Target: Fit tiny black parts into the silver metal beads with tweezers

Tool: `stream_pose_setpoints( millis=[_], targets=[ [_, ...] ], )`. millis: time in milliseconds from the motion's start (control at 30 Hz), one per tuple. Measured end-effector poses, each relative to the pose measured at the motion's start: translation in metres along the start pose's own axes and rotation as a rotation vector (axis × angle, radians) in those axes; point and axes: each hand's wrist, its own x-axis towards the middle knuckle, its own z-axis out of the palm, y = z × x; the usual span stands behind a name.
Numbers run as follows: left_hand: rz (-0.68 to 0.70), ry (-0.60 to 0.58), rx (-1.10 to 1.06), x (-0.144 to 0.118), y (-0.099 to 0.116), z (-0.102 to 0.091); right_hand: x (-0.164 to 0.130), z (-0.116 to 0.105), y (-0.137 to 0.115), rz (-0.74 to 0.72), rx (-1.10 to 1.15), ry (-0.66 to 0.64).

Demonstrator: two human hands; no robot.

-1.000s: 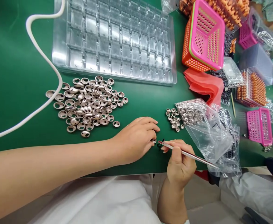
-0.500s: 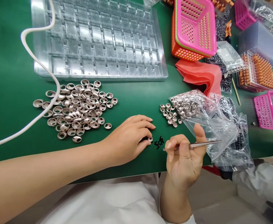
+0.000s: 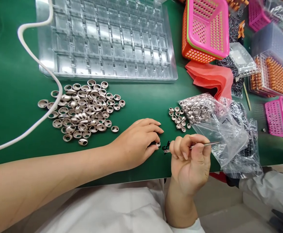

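My left hand (image 3: 138, 142) rests on the green mat and pinches a small silver ring (image 3: 158, 144) between thumb and fingertips. Close to its right, my right hand (image 3: 191, 161) grips metal tweezers (image 3: 204, 144), whose tip points left at a few tiny black parts (image 3: 167, 146) on the mat. A heap of larger silver cup-shaped rings (image 3: 84, 110) lies to the left of my left hand. A small cluster of little silver rings (image 3: 179, 119) spills from a clear plastic bag (image 3: 211, 123) just beyond my right hand.
A clear compartment tray (image 3: 105, 38) lies at the back. A white cable (image 3: 35, 97) curves along the left. At the back right stand a pink-and-orange basket (image 3: 205, 30), a red cloth (image 3: 210, 79), more pink baskets (image 3: 280, 116) and racks of orange parts (image 3: 268, 76).
My right hand has turned the tweezers from pointing up-left to nearly level, then brought their tip back to the black parts. The view shifted slightly. My left hand kept its place.
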Motion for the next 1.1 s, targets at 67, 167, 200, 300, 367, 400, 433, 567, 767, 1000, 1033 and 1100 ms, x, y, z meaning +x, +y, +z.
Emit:
stream_pose_setpoints(
  millis=[67,167,200,300,367,400,433,567,767,1000,1033,1100],
  targets=[
    [-0.001,0.0,0.0,0.0,0.0,0.0,0.001,0.003,0.0,0.001,-0.008,-0.001],
    [-0.006,-0.001,-0.005,-0.001,0.001,-0.001,0.003,0.008,0.002,-0.029,-0.031,0.001],
    [-0.009,-0.003,-0.008,-0.001,0.001,-0.001,0.003,0.01,0.003,-0.046,-0.039,0.002],
    [-0.012,-0.002,-0.011,-0.001,0.001,-0.001,0.002,0.013,0.007,-0.094,-0.067,0.012],
    [-0.013,0.004,-0.012,-0.002,0.001,0.0,0.0,0.014,0.01,-0.11,-0.086,0.018],
    [-0.012,0.007,-0.012,-0.002,0.001,0.0,-0.001,0.015,0.012,-0.117,-0.096,0.018],
    [-0.011,0.011,-0.013,-0.002,0.001,0.001,-0.002,0.015,0.013,-0.124,-0.105,0.015],
    [-0.004,0.023,-0.016,-0.003,0.0,0.002,-0.004,0.015,0.016,-0.146,-0.139,0.009],
    [-0.009,0.017,-0.016,-0.003,0.0,0.003,-0.004,0.016,0.018,-0.152,-0.174,0.009],
    [-0.012,0.003,-0.029,-0.003,0.001,0.001,-0.005,0.017,0.018,-0.143,-0.204,-0.003],
    [-0.012,0.002,-0.028,-0.003,0.001,0.001,-0.005,0.017,0.018,-0.144,-0.202,-0.003],
    [-0.012,0.004,-0.024,-0.003,0.002,0.001,-0.005,0.017,0.018,-0.147,-0.207,-0.002]
  ],
)
